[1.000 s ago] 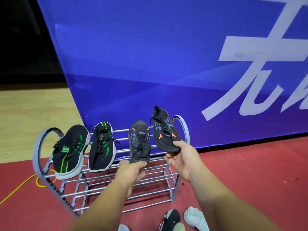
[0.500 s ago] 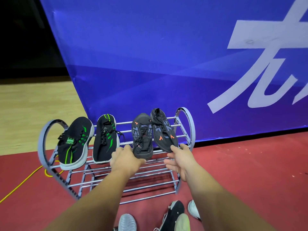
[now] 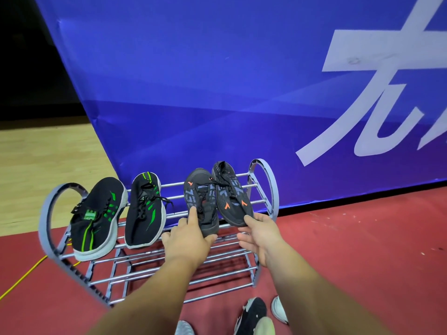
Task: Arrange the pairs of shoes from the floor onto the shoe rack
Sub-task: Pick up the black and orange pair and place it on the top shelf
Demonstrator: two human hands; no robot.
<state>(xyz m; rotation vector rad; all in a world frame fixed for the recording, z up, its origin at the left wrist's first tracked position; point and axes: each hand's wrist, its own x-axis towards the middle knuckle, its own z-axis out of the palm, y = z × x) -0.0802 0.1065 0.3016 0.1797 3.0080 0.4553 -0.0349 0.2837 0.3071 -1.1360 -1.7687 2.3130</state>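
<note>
A grey metal shoe rack [image 3: 271, 187] stands on the red floor against a blue banner. A black pair with green stripes, one shoe [image 3: 101, 213] beside the other [image 3: 145, 209], lies on the left of its top tier. On the right of that tier a dark grey pair with orange marks lies side by side, toes toward the banner. My left hand [image 3: 188, 240] grips the heel of the left grey shoe [image 3: 200, 197], thumb along its side. My right hand [image 3: 263, 235] pinches the heel of the right grey shoe [image 3: 229, 192].
Lower rack tiers [image 3: 217, 269] hold nothing. On the floor near my feet lie a black shoe [image 3: 254, 313], a white shoe [image 3: 279, 310] and a grey-white one [image 3: 183, 328]. A yellow cable [image 3: 24, 279] runs at the left. The blue banner [image 3: 217, 93] stands right behind the rack.
Both grey shoes have come down from the air onto the top tier. The right one has moved left until it lies against the left one. Both hands stay at the heels.
</note>
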